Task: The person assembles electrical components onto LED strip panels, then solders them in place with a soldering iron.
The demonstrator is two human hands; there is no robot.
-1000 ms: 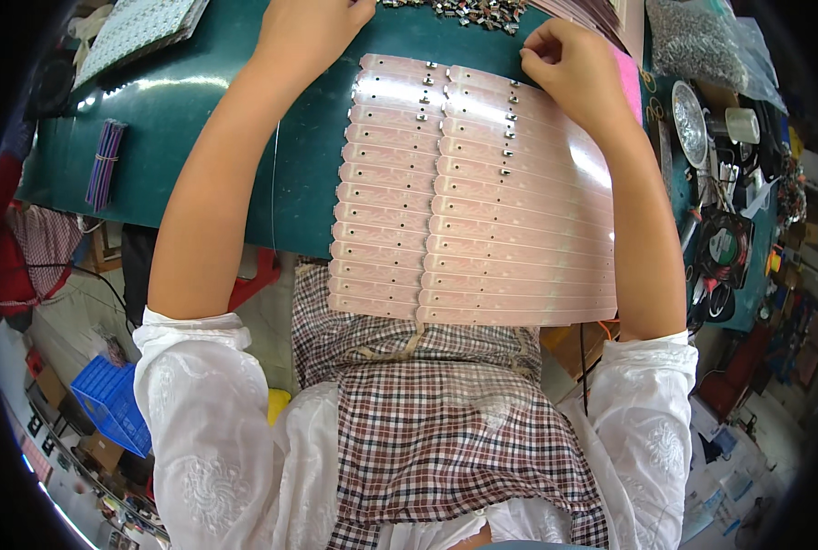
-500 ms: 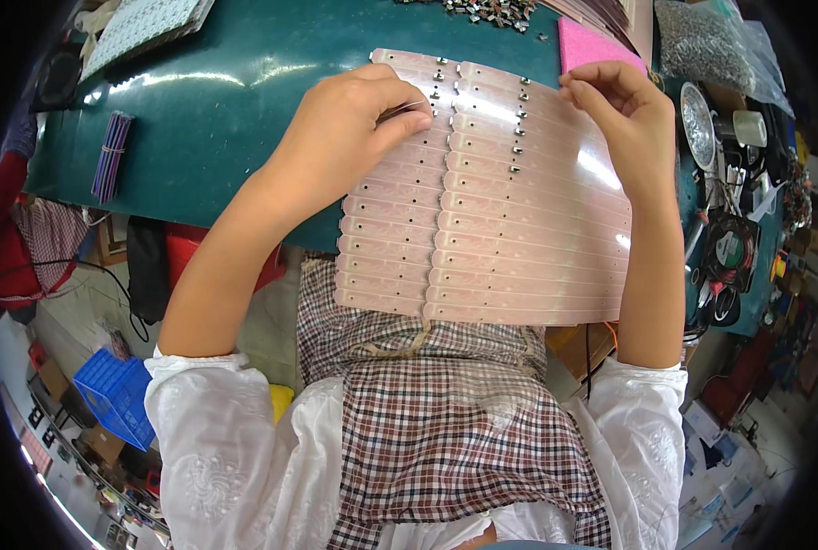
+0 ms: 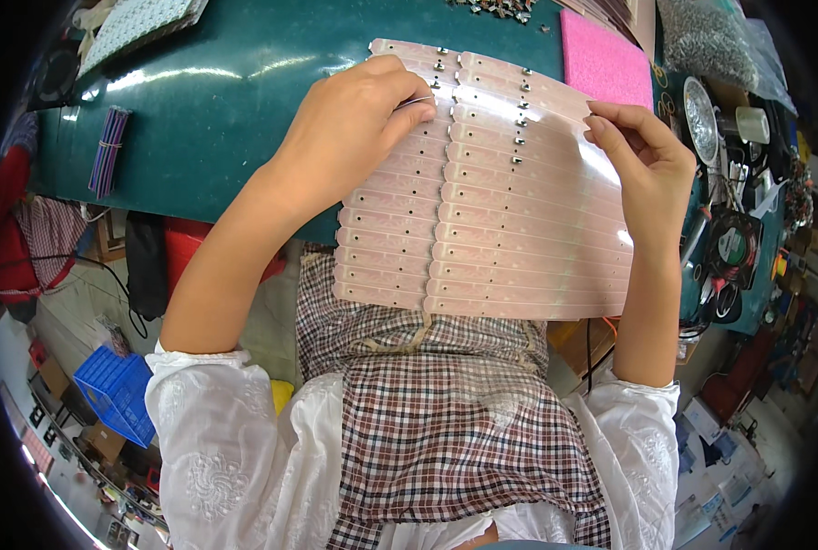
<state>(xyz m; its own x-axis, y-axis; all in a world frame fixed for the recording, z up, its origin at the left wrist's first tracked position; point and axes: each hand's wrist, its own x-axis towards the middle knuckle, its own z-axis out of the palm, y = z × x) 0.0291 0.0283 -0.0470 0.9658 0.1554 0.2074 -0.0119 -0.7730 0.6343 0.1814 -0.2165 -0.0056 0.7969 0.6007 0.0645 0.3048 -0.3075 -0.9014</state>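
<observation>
Two pale pink sheets (image 3: pixel 519 247) of joined strips with scalloped left edges overlap at the front of the table. Small holes dot them, and small shiny metal clips (image 3: pixel 521 122) sit in rows near their far ends. My left hand (image 3: pixel 363 105) is over the left sheet's far part, thumb and forefinger pinched on a thin strip (image 3: pixel 415 101) seen almost edge-on. Beside the right sheet's far right corner, my right hand (image 3: pixel 647 151) has its thumb and fingertips drawn together. Whatever is between them is too small to make out.
A pink foam pad (image 3: pixel 608 60) lies beyond my right hand, with loose metal clips (image 3: pixel 505 7) at the far edge. At right are a bag of small parts (image 3: pixel 707 41), a metal bowl (image 3: pixel 699 119) and a small fan (image 3: pixel 734 247). A banded purple bundle (image 3: pixel 109 151) lies left.
My right hand has moved right and nearer to me, off the pink pad's corner. My left hand keeps its pinch and has hardly moved.
</observation>
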